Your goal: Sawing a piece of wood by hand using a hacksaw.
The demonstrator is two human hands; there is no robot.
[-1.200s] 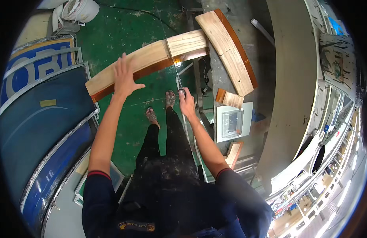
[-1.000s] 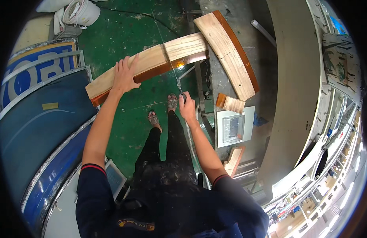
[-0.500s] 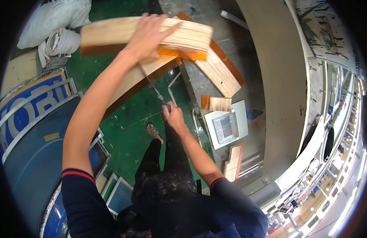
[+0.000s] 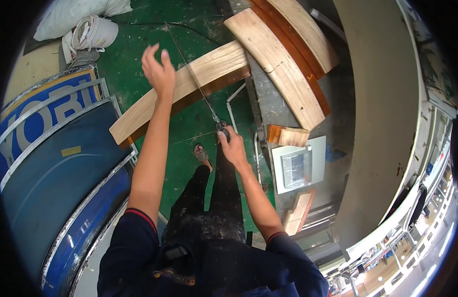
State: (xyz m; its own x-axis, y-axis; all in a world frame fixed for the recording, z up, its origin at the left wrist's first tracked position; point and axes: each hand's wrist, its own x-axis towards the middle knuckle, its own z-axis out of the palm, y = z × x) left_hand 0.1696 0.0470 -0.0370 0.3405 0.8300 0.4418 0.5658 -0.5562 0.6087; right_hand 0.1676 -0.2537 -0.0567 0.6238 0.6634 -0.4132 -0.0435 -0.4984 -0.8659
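Observation:
In my right hand (image 4: 230,142) is the dark handle of a handsaw (image 4: 195,76), its long thin blade seen nearly edge-on. The blade points away from me, crossing over a pale wooden beam (image 4: 209,67) with a brown side; whether it touches the wood I cannot tell. That beam juts out left over the floor, its right end by the bench's edge. My left hand (image 4: 159,74) is raised over the beam with fingers spread, holding nothing. On the bench lie a second wooden beam (image 4: 276,62) and a third (image 4: 310,32), with a brown face showing between them.
The grey bench (image 4: 268,106) also carries a short wood offcut (image 4: 288,135), a white board (image 4: 315,171) with a clear packet, and another wood piece (image 4: 299,212). Framed screens (image 4: 55,168) stand at left. A white bucket (image 4: 96,32) sits on the green floor (image 4: 140,37).
My left hand has let go of a wooden beam and drawn back, fingers apart. That beam has gone from over the jutting one; two now lie on the bench. The saw stays in my right hand.

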